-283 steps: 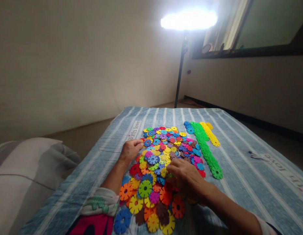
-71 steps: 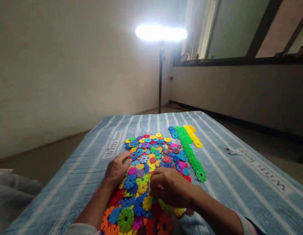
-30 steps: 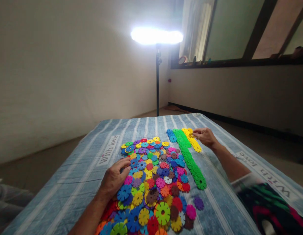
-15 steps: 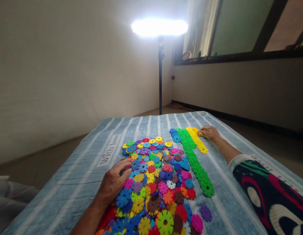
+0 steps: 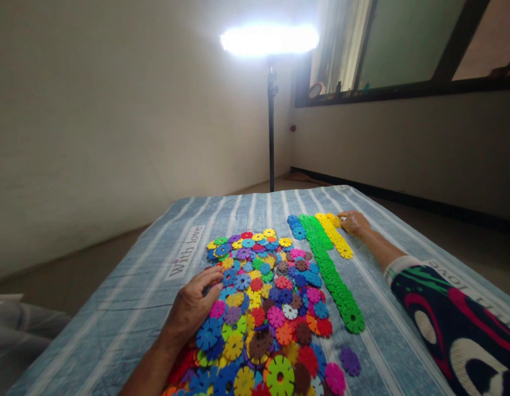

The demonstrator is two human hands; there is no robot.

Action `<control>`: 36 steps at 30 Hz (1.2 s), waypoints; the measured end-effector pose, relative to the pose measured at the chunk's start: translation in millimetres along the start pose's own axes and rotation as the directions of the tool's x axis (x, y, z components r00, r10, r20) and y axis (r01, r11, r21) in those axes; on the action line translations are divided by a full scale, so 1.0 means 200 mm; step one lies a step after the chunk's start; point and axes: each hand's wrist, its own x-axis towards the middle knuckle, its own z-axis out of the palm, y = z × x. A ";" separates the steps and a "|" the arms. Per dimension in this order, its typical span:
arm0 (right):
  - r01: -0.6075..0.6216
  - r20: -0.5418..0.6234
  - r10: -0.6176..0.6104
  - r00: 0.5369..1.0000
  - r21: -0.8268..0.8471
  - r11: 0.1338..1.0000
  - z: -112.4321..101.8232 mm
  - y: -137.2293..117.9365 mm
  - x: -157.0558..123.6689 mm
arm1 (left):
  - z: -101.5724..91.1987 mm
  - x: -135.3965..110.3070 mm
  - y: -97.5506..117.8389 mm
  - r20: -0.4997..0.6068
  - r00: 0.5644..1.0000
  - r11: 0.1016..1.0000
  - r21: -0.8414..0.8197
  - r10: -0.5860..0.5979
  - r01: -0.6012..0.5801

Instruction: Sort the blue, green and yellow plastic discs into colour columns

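Head view: narrow cloth margin (image 5: 382, 224) between right hand (image 5: 355, 223) and right edge.

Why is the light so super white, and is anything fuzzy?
In the head view, the glowing white bar-shaped lamp glares so hard that its details wash out; also in the head view, the small yellow notched disc at the bare right hand looks soft, while the lime-green round notched disc near the bottom edge shows its slots more clearly.

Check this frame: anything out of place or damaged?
One mild oddity: a purple disc sits out on the striped cloth at the near right edge of the mixed pile, where most discs overlap. No damage visible.
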 end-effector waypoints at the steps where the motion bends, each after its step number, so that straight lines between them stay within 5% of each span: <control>1: 0.001 0.010 -0.001 1.000 -0.012 1.000 0.00 0.00 0.00 | 0.00 0.00 0.00 0.001 1.000 1.000 0.000 0.001 -0.001; 36: 0.011 0.121 0.000 0.993 -0.093 0.996 -0.02 -0.02 0.01 | 0.01 0.00 0.00 -0.004 1.000 1.000 0.011 0.000 0.000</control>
